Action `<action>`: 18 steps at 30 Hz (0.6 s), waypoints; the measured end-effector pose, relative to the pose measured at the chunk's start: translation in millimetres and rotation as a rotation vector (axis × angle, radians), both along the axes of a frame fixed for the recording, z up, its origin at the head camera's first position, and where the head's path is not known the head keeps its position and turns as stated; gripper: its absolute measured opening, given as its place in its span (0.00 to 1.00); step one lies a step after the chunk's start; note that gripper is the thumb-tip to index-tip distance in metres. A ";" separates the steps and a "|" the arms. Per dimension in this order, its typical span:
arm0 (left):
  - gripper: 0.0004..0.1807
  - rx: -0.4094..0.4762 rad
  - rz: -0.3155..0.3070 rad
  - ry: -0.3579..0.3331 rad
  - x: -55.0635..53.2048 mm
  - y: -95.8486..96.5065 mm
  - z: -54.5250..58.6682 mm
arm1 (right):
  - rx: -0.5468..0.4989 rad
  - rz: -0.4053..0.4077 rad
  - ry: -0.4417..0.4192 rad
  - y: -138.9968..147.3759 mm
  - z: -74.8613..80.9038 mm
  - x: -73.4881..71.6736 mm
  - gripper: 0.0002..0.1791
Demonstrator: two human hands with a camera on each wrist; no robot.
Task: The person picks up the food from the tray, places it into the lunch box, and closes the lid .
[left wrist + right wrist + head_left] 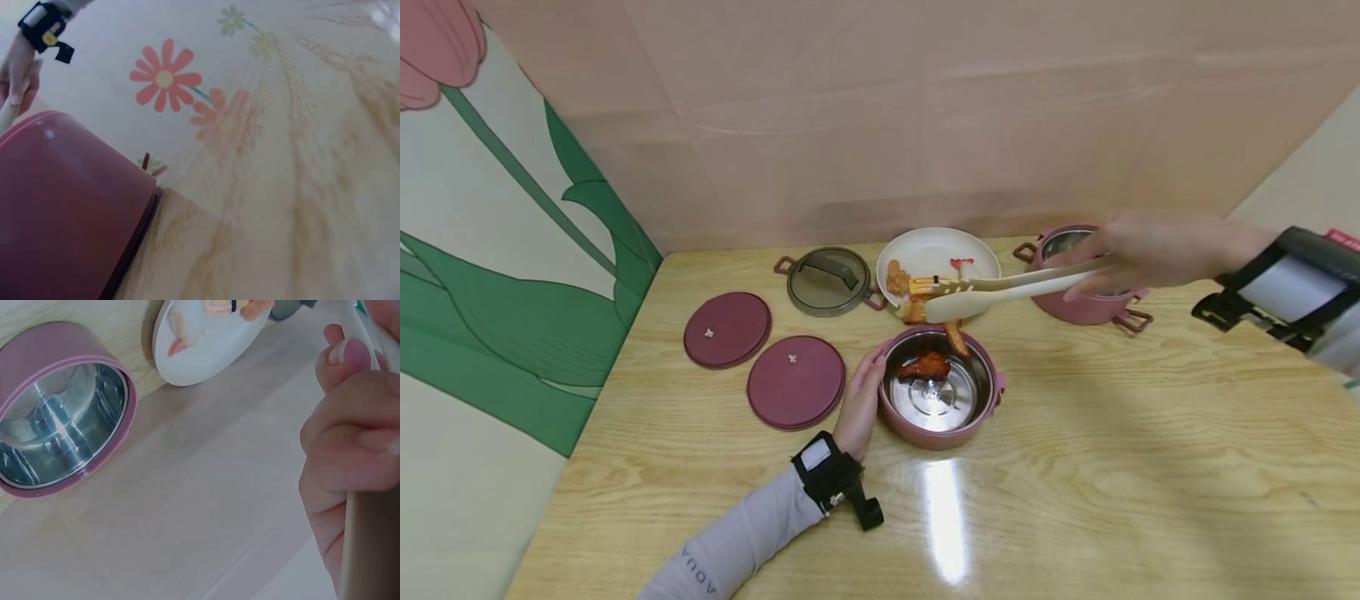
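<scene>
I have the right hand (1131, 246) reaching in, gripping tongs (992, 297), their long axis running nearly sideways, tips pointing left over the plate (925, 246)'s near edge. My left hand (861, 396) lies against the pot (932, 439)'s left side; whether its fingers curl, I can't tell.

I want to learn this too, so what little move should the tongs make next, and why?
Probably the right hand should bring the tongs closer, over the middle of the near pot. The brown food by their tips seems to reach only over the pot's far rim, the left hand touches the pot's side, and there's bare space inside beside the drumstick.
</scene>
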State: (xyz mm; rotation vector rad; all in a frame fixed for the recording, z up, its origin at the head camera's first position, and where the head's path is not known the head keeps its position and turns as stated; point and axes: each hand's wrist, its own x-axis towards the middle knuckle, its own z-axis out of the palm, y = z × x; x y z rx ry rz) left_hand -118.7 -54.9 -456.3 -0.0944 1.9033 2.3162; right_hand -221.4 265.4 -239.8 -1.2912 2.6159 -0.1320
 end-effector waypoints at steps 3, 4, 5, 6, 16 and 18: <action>0.26 0.003 -0.010 0.010 -0.7 -0.1 -0.2 | 0.006 -0.003 -0.041 -1.8 -1.3 5.2 0.16; 0.26 0.004 -0.010 0.009 -0.6 -0.2 0.1 | 0.015 -0.015 -0.091 -2.6 -1.5 6.7 0.16; 0.26 0.004 -0.011 0.011 -0.6 -0.3 0.4 | 0.030 -0.026 -0.139 -3.3 -1.6 8.1 0.17; 0.26 0.002 -0.010 0.015 -0.4 -0.4 0.9 | 0.039 -0.040 -0.186 -4.3 -1.7 9.5 0.16; 0.27 -0.028 -0.004 0.003 2.0 -1.6 0.4 | 0.117 -0.153 -0.324 -13.5 -6.6 23.3 0.27; 0.27 -0.028 -0.002 0.007 2.3 -1.5 0.1 | 0.105 -0.150 -0.331 -15.4 -8.4 25.1 0.27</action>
